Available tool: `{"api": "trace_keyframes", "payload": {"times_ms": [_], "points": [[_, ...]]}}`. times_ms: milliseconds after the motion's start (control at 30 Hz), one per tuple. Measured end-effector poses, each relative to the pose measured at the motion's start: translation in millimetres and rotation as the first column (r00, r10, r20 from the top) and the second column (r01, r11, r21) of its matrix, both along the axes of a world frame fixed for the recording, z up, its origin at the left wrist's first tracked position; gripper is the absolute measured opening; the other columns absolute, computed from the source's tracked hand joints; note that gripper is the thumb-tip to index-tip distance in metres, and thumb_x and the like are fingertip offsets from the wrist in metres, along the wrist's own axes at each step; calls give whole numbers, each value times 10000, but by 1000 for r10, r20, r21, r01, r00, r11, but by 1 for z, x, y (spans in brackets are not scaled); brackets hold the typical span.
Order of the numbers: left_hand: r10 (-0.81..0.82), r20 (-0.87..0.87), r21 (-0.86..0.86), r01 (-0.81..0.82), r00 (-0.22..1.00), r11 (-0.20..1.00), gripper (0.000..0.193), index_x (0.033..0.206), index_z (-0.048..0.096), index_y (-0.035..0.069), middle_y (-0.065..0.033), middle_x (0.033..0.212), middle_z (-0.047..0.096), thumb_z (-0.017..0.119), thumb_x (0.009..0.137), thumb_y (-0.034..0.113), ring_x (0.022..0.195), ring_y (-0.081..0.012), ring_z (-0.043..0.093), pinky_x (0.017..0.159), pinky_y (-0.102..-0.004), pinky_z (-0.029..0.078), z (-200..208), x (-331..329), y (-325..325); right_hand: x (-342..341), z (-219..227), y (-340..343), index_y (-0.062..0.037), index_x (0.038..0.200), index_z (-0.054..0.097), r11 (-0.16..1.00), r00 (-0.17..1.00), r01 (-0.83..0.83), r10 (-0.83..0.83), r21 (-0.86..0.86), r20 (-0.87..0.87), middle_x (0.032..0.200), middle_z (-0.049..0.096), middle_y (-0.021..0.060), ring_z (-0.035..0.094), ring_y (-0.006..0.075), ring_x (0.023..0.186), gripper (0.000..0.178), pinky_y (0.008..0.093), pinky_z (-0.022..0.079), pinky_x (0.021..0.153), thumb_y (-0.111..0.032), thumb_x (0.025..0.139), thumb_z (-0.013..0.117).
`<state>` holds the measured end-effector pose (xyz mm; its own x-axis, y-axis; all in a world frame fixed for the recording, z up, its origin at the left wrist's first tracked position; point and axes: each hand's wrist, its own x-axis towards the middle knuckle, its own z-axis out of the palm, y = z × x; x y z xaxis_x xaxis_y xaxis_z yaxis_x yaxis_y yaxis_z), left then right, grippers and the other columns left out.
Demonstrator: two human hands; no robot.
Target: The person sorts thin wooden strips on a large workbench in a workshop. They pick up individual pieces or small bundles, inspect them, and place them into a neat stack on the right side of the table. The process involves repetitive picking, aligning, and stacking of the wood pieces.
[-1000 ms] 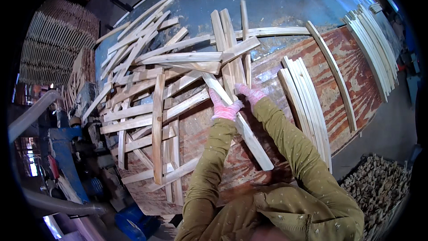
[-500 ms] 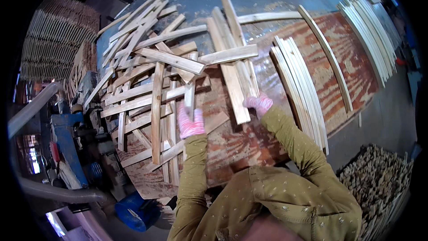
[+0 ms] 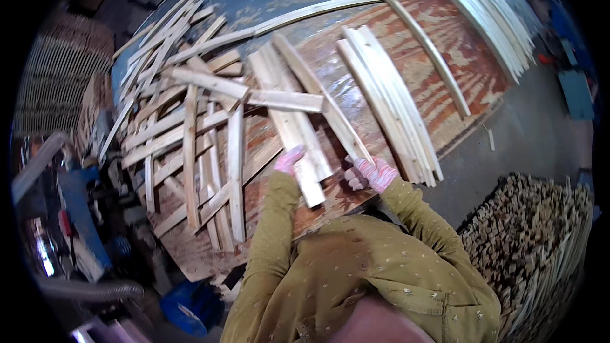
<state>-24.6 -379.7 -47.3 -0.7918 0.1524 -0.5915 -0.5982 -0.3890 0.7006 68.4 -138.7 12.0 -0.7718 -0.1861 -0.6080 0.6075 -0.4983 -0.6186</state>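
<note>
Pink-and-white striped gloves cover both hands. My right hand [image 3: 375, 174] is closed around the near end of a long wooden slat [image 3: 337, 124], whose far end leans up to the left. On the left edge of a light wooden slat [image 3: 307, 185], my left hand [image 3: 290, 159] has its fingers pressed together. That slat lies beside another one [image 3: 320, 164], their near ends uneven. A short wooden piece [image 3: 286, 100] crosses over them farther up. Fingers under the left hand are partly hidden.
A crisscrossed heap of slats [image 3: 190, 133] covers the table's left. Right of my hands lies a row of slats [image 3: 391, 108], then a single slat [image 3: 426, 51] and another row [image 3: 489, 22]. Stacked sticks [image 3: 521, 235] stand at lower right, blue machinery [image 3: 82, 216] at left.
My left hand has gone from the heap to the near slats. My right hand now grips the end of a slat, which has swung out to the right. The view has shifted.
</note>
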Motion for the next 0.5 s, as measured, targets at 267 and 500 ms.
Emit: {"api": "trace_keyframes", "payload": {"times_ms": [267, 500], "points": [[-239, 34, -496, 225, 970, 839, 487, 1140, 609, -35, -115, 967, 679, 766, 750, 210, 845, -218, 642, 753, -349, 517, -21, 40, -32, 37, 26, 65, 22, 1136, 602, 995, 977, 67, -51, 71, -208, 811, 665, 59, 603, 106, 653, 381, 237, 506, 584, -311, 954, 572], [-292, 139, -567, 318, 946, 760, 437, 1155, 599, -30, -84, 976, 685, 713, 785, 171, 866, -178, 632, 819, -312, 488, -7, 70, -54, 38, 35, 34, -40, 1010, 639, 976, 949, 195, -162, 98, -272, 709, 605, 8, 552, 93, 603, 316, 237, 437, 534, -339, 952, 553]]}}
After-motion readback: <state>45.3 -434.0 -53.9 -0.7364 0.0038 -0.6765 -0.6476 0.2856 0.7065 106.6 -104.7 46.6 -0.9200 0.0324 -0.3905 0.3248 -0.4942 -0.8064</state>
